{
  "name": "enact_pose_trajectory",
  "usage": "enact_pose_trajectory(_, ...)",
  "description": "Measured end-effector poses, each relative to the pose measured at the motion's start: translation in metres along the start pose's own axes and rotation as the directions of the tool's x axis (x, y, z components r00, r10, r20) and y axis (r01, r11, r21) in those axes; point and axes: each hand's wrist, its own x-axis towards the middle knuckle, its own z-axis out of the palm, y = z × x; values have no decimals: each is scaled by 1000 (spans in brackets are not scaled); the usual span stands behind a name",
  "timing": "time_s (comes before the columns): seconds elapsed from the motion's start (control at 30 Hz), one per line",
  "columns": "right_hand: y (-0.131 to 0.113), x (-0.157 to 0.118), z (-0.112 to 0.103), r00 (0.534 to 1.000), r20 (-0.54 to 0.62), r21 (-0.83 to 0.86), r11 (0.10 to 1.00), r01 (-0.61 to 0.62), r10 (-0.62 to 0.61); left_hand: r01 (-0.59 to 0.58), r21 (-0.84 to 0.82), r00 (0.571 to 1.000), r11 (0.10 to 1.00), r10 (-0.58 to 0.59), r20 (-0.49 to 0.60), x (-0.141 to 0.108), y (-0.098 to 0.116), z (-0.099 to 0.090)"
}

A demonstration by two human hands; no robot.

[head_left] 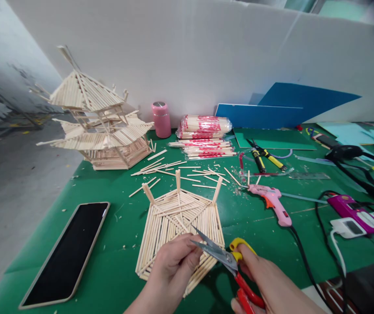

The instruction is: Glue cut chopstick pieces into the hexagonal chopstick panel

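Head view: left hand pinches a stick, right hand grips scissors, red-printed packets (wording illegible) behind

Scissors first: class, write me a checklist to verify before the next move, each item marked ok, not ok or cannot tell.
1. Scissors held by the handles in the right hand: ok.
2. Blades parted: ok.
3. Left hand well clear of the blades: not ok, fingertips are right beside the tips.
4. Anything pinched in the left hand: cannot tell, fingers cover it.
5. Pink glue gun apart from the wooden-stick panel: ok.
6. Glue gun cool: cannot tell.
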Motion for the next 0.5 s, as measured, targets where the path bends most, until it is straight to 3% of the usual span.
enact_pose_trajectory(0.27, 0, 1, -3, 999, -28, -63, 998, 19, -21, -8, -4, 999, 1000, 8, 33, 1, 0, -3)
enact_pose_trajectory(0.5, -2, 1, -1, 998, -66, -8, 1000, 24, -25, -12, 19, 999, 1000, 11, 50, 3, 4, -4)
